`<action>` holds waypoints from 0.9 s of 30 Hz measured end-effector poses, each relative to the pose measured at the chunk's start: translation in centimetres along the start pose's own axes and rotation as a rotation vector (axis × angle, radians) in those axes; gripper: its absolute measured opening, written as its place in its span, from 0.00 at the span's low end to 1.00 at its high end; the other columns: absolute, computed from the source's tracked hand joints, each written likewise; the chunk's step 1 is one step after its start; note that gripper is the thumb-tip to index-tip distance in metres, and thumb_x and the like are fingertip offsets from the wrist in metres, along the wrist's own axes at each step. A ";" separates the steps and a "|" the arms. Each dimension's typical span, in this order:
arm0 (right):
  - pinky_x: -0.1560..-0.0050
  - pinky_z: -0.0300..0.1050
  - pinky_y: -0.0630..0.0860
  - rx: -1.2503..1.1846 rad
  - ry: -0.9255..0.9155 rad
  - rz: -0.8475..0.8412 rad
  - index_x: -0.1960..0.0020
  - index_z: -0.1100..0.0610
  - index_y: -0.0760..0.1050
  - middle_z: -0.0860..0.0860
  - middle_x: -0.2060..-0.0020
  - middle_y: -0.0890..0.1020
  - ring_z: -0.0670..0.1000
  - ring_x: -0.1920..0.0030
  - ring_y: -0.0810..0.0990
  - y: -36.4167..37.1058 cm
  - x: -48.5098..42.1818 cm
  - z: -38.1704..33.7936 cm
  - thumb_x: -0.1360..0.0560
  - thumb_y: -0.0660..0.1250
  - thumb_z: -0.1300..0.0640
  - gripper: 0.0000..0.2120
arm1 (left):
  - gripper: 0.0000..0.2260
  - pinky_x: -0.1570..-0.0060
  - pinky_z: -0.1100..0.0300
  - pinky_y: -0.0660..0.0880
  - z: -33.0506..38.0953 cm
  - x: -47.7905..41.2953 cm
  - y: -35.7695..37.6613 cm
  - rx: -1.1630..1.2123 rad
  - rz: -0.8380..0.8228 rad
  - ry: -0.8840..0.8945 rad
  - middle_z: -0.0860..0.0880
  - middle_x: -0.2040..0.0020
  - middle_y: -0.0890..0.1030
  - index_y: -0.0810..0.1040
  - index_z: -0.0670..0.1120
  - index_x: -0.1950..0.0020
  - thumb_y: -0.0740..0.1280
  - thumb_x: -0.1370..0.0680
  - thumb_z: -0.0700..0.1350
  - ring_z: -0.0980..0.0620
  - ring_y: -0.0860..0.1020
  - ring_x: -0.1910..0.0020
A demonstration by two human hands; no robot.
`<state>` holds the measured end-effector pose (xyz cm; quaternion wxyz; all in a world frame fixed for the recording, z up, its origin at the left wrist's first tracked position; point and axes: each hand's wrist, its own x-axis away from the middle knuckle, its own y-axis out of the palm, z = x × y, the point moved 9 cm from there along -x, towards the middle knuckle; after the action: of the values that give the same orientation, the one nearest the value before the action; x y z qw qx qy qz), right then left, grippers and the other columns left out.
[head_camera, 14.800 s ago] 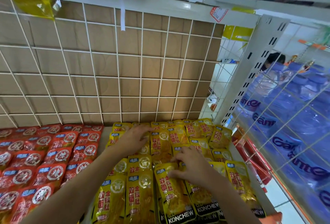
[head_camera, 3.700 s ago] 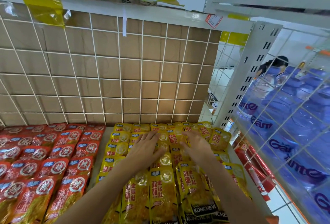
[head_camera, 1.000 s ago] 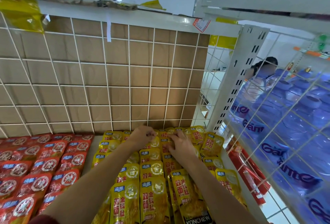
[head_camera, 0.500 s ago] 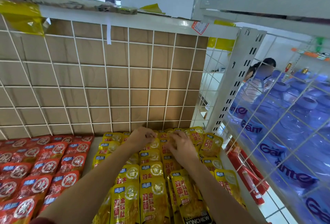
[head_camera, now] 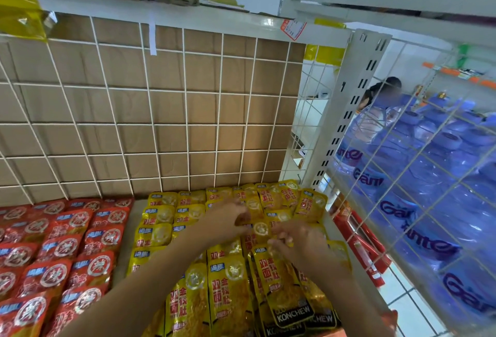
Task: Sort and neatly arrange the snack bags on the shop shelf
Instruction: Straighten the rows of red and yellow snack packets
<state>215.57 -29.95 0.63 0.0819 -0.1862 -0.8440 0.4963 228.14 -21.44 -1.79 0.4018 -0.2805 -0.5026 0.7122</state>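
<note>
Yellow snack bags [head_camera: 222, 291] lie in overlapping columns at the near end of the shop shelf [head_camera: 131, 218], print upward, with one front bag skewed toward the right. Just beyond them the two hands meet over the middle column. The left hand [head_camera: 226, 218] curls its fingers and pinches the left edge of a loose bag [head_camera: 259, 228]; the right hand [head_camera: 298, 240], somewhat blurred, appears to pinch its right edge with bent fingers held close. Half a second earlier both hands worked at the back row; they have since drawn frontward with this bag between them, so the step is probably re-seating one stray bag in its column. Red snack bags [head_camera: 67, 242] lie sorted at left, across a bare strip. Behind stands the wire grid [head_camera: 166, 122], and water bottles [head_camera: 429, 175] stack at right.
</note>
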 end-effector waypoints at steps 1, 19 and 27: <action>0.50 0.37 0.71 0.017 -0.004 -0.031 0.42 0.51 0.77 0.46 0.50 0.78 0.45 0.48 0.76 0.3 0.6 -0.2 0.29 0.68 0.41 0.20 | 0.17 0.42 0.58 0.65 0.2 0.0 0.1 -0.032 -0.005 0.005 0.50 0.41 0.74 0.74 0.49 0.40 0.65 0.25 0.56 0.51 0.70 0.40; 0.58 0.32 0.65 -0.060 0.074 -0.194 0.41 0.51 0.65 0.44 0.49 0.70 0.44 0.49 0.69 2.0 1.7 0.0 0.39 0.75 0.39 0.34 | 0.12 0.48 0.57 0.68 1.1 -1.0 0.1 0.018 -0.004 0.007 0.50 0.44 0.78 0.73 0.46 0.43 0.68 0.25 0.46 0.50 0.75 0.44; 0.59 0.30 0.67 -0.097 0.064 -0.155 0.41 0.49 0.65 0.44 0.49 0.72 0.44 0.51 0.72 2.0 1.7 -0.2 0.40 0.77 0.40 0.34 | 0.07 0.52 0.56 0.73 0.0 -1.1 0.2 0.242 0.042 -0.054 0.47 0.52 0.80 0.78 0.44 0.48 0.69 0.26 0.43 0.49 0.77 0.51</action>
<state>214.54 -28.22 -1.03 0.1379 -0.1400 -0.8758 0.4409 228.64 -22.44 -1.99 0.4038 -0.2211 -0.4178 0.7833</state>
